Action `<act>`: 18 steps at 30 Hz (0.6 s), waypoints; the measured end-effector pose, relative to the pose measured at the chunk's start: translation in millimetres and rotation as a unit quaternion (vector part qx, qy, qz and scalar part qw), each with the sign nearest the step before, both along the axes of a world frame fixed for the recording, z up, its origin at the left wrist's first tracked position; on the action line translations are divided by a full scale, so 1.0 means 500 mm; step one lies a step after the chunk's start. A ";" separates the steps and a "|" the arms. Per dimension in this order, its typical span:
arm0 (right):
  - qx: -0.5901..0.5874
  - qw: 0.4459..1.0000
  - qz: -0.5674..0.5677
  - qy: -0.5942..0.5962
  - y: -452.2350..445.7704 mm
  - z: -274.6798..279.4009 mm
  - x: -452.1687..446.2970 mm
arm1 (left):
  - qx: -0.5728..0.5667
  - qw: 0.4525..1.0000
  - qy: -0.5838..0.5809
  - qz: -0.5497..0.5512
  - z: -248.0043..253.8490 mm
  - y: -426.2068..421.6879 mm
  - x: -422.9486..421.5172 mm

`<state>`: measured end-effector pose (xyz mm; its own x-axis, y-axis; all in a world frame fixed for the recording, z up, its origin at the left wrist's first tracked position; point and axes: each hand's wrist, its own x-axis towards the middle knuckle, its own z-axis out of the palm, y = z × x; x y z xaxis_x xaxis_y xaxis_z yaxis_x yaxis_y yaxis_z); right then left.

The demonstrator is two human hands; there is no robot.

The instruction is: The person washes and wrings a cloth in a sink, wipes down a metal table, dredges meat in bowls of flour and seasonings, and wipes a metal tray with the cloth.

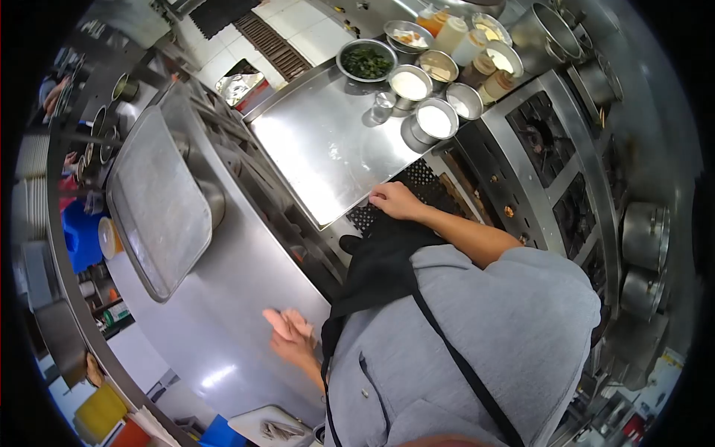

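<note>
My left hand (294,344) is at the lower middle over a steel counter (246,298), closed around a pale pink piece (278,324) that looks like raw meat and is slightly blurred. My right hand (396,200) is by the near corner of a steel worktable (328,149), in front of the black apron (380,253). Its fingers are curled together, and what they hold, if anything, is hidden. At the worktable's far end stand a bowl of green leaves (366,61) and several containers, some with white contents (436,121).
A large metal tray (160,201) lies on the left counter. A stove with burners (540,134) runs along the right, pots (645,235) beyond it. Squeeze bottles (450,34) stand at the top. A white board (268,426) with small items sits at the bottom.
</note>
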<state>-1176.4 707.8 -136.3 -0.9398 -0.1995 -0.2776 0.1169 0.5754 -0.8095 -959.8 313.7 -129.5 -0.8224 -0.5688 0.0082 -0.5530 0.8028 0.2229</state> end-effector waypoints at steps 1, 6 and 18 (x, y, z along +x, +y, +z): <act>0.028 0.999 -0.016 -0.034 0.022 -0.002 0.012 | 0.145 0.986 0.074 -0.030 -0.005 0.034 -0.045; -0.302 0.940 0.156 -0.006 0.027 0.039 -0.019 | 0.556 0.765 0.052 -0.321 0.151 0.404 -0.383; -0.337 0.877 -0.295 -0.173 0.525 -0.017 0.115 | 0.495 0.801 -0.218 -0.256 -0.092 0.937 -0.686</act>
<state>-1118.9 970.2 -144.8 -0.8175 0.0646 -0.5722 0.5393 -0.2627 -0.8001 -1302.7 782.2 -175.7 -0.7524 0.2938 -0.5896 -0.4065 0.4973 0.7664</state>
